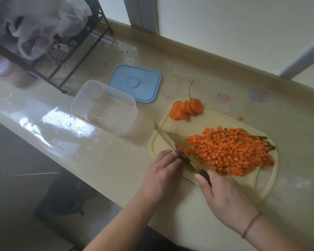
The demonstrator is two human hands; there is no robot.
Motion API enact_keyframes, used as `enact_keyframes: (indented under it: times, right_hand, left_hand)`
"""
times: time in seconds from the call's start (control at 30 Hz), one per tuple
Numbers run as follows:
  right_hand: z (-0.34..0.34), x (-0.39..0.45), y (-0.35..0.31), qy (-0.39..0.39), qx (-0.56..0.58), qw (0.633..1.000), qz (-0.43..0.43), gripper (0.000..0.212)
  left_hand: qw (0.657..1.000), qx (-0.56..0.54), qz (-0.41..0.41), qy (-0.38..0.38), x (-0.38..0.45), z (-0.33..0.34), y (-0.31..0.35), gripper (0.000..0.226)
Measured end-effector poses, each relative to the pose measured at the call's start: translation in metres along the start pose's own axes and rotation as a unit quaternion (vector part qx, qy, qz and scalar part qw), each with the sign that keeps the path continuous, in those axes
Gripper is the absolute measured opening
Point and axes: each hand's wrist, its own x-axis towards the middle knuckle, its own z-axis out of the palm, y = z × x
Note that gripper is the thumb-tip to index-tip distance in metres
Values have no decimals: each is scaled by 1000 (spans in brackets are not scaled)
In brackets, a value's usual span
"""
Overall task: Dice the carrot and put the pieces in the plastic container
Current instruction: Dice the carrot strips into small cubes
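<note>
My right hand (223,194) grips the black handle of the knife (174,147). My left hand (163,169) curls its fingers and holds down some carrot bits (184,149) by the blade. A big pile of diced carrot (232,151) sits on the cutting board (163,140). A few round carrot slices (186,109) lie at its far corner. The clear plastic container (103,105) sits beside the board, with its blue lid (134,83) behind it.

Bare counter (105,156) between board (159,140) and container (105,107); rack (76,57) beyond.
</note>
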Motion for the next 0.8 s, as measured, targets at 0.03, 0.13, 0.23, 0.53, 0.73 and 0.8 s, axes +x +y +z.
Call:
enact_keyframes:
  times: [0.03, 0.13, 0.23, 0.53, 0.73, 0.8]
  right_hand:
    - [-1, 4, -1, 1, 9, 1000, 0, 65]
    - [-4, 6, 4, -5, 59, 998, 7, 59]
    - [-5, 1, 5, -4, 78, 997, 1, 56]
    - [-14, -16, 2, -11, 72, 997, -9, 58]
    - [-11, -25, 7, -26, 59, 998, 1, 66]
    - [-9, -29, 9, -27, 57, 998, 9, 69]
  left_hand:
    - [1000, 0, 2, -2, 0, -1, 0, 15]
    - [1000, 3, 8, 4, 0, -1, 0, 10]
    - [1000, -5, 4, 20, 1, -1, 3, 11]
    - [998, 13, -19, 54, -5, -2, -1, 9]
    - [997, 19, -27, 66, -2, 1, 0, 13]
    - [997, 17, -36, 70, -3, 2, 1, 12]
